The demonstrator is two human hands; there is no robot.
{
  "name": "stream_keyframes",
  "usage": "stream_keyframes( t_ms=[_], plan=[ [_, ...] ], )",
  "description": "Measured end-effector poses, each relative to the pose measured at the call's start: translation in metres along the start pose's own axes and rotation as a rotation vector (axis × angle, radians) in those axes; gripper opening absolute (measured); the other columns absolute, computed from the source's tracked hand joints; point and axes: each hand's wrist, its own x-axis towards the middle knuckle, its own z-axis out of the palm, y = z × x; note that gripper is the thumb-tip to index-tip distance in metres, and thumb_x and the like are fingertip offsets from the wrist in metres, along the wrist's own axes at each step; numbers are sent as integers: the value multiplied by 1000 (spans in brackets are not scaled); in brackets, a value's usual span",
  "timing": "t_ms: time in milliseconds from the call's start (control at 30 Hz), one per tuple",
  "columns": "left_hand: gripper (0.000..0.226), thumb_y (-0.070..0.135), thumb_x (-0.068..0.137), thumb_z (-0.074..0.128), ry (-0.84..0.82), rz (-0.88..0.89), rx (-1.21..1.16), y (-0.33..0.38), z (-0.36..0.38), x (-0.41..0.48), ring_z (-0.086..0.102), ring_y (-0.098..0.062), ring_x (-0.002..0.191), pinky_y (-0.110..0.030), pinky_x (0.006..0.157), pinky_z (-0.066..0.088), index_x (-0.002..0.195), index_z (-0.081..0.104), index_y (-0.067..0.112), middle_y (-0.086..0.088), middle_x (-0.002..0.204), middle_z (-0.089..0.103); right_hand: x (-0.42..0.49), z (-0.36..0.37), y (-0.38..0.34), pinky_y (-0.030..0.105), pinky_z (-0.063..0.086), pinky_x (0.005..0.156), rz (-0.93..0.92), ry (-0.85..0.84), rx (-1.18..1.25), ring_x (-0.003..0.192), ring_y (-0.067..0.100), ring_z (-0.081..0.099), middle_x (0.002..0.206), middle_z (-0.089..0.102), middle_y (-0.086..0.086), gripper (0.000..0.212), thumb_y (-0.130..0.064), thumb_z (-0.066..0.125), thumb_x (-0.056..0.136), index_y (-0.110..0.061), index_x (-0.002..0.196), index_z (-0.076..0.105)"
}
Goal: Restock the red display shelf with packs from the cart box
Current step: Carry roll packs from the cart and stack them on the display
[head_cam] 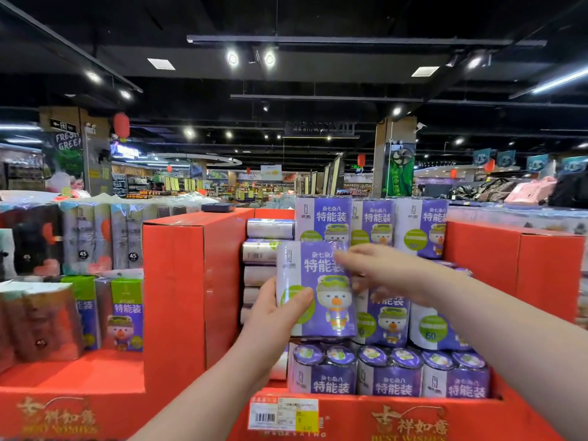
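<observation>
The red display shelf (366,412) is a cardboard tray with gold lettering and a price label (283,413) on its front lip. Just above that lip, in front of the stock, a purple pack (318,288) is held upright. The left hand (276,313) grips its lower left side, thumb across the front. The right hand (381,268), blurred, clasps its upper right edge. Inside the shelf, matching stacked packs (391,374) rise in tiers to the back. A tall red divider wall (178,281) bounds the shelf's left side, with green-topped packs (125,313) beyond it. Behind the shelf stretches a supermarket hall with a dark ceiling, spotlights (232,58) and a pillar (394,154).
</observation>
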Motion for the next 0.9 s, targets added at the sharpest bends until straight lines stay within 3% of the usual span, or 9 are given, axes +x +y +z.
stream_keyframes(
  t_ms=[33, 100, 167, 233, 333, 467, 600, 733, 900],
  plan=[
    [28, 18, 91, 62, -13, 10, 3, 4, 7, 3, 69, -11, 93, -22, 75, 55, 119, 56, 17, -2, 107, 72, -8, 2, 3, 23, 38, 56, 3, -58, -3, 65, 10, 54, 84, 63, -6, 30, -46, 61, 87, -19, 101, 58],
    [33, 25, 91, 64, -44, 30, 42, 11, 21, 10, 68, -15, 101, -32, 89, 55, 122, 56, 23, 2, 110, 72, -14, -4, 8, 21, 38, 52, -51, -7, 46, 58, 10, 51, 71, 62, -7, 23, -36, 67, 85, -18, 96, 58],
    [35, 31, 90, 64, -63, 75, 110, 18, 34, 17, 66, -13, 104, -34, 95, 51, 123, 54, 35, 5, 115, 69, -13, -22, 10, 21, 40, 53, -91, 87, 78, 60, 8, 54, 68, 64, -7, 26, -34, 69, 83, -18, 100, 58],
    [47, 42, 84, 65, -16, 165, 332, 19, 39, 25, 57, -11, 112, -34, 101, 45, 128, 46, 45, 8, 124, 58, -11, -45, 12, 22, 44, 56, -105, 176, 95, 64, 8, 57, 73, 66, -4, 27, -34, 69, 82, -18, 100, 57],
    [52, 44, 88, 58, 94, 347, 845, 14, 31, 33, 40, -15, 128, -29, 108, 29, 135, 49, 24, 3, 133, 47, -2, -75, 17, 15, 46, 48, -147, 314, 162, 56, 3, 62, 78, 66, -1, 18, -25, 69, 85, -19, 94, 55],
    [79, 61, 74, 26, 43, 373, 1266, 8, 20, 35, 36, -23, 133, -34, 107, 28, 133, 53, 17, -3, 137, 46, 21, -100, 33, 17, 40, 43, -150, 444, 164, 58, 8, 57, 82, 64, 4, 22, -21, 74, 81, -19, 92, 54],
    [55, 46, 95, 42, -30, 278, 1396, 4, 15, 37, 30, -15, 137, -29, 108, 26, 145, 36, 25, 7, 146, 33, 44, -101, 46, 22, 36, 53, -105, 464, 94, 70, 14, 56, 88, 64, 5, 34, -25, 77, 78, -14, 100, 54],
    [55, 42, 97, 43, -55, 266, 1415, 4, 14, 38, 30, -15, 138, -28, 111, 26, 147, 31, 24, 7, 151, 28, 64, -92, 57, 38, 53, 78, -66, 463, 77, 97, 28, 62, 109, 65, 12, 54, -35, 84, 67, -11, 107, 57],
    [54, 41, 97, 43, -55, 277, 1406, 2, 14, 38, 30, -16, 138, -28, 110, 25, 147, 31, 23, 7, 153, 25, 74, -85, 60, 27, 42, 58, -71, 474, 167, 82, 23, 59, 106, 67, 15, 34, -21, 77, 79, -12, 106, 58]
  ],
)
